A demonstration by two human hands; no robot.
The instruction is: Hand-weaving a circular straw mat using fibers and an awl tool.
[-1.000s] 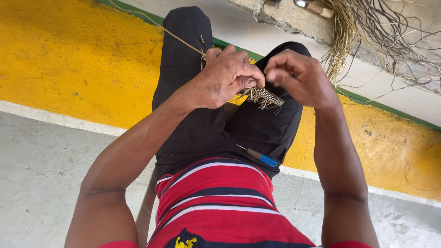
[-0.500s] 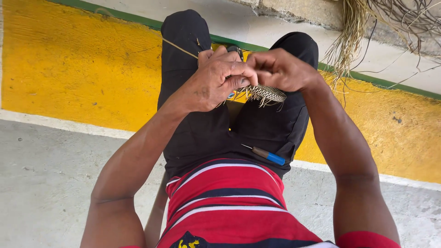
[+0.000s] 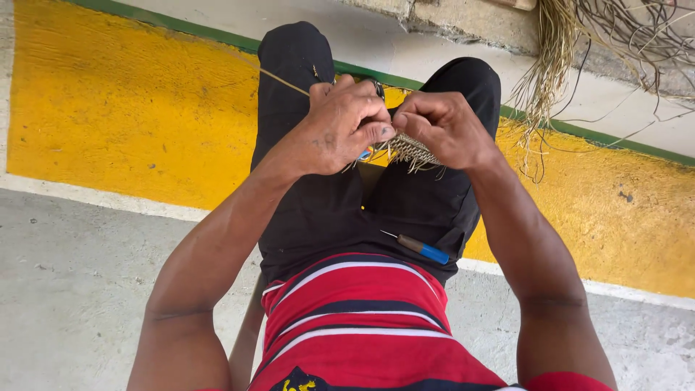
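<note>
A small woven straw piece [image 3: 410, 150] with loose fibre ends sits above my lap, between both hands. My left hand [image 3: 346, 124] is closed over its left side, and a thin straw strand [image 3: 279, 78] runs from that hand up to the left across my knee. My right hand [image 3: 443, 127] pinches the piece's right edge with closed fingers. Both hands touch each other over my black shorts. How the fingers sit under the piece is hidden.
A thin tool with a blue handle [image 3: 421, 248] lies on my lap near my red striped shirt. A bundle of dry straw and thin strands [image 3: 557, 65] hangs at the top right. Below is a yellow-painted floor band [image 3: 123, 108] and grey concrete [image 3: 79, 289].
Both hands stayed together on the woven piece and shifted slightly. The view tilted, so the hands and knees sit a little differently in the frame.
</note>
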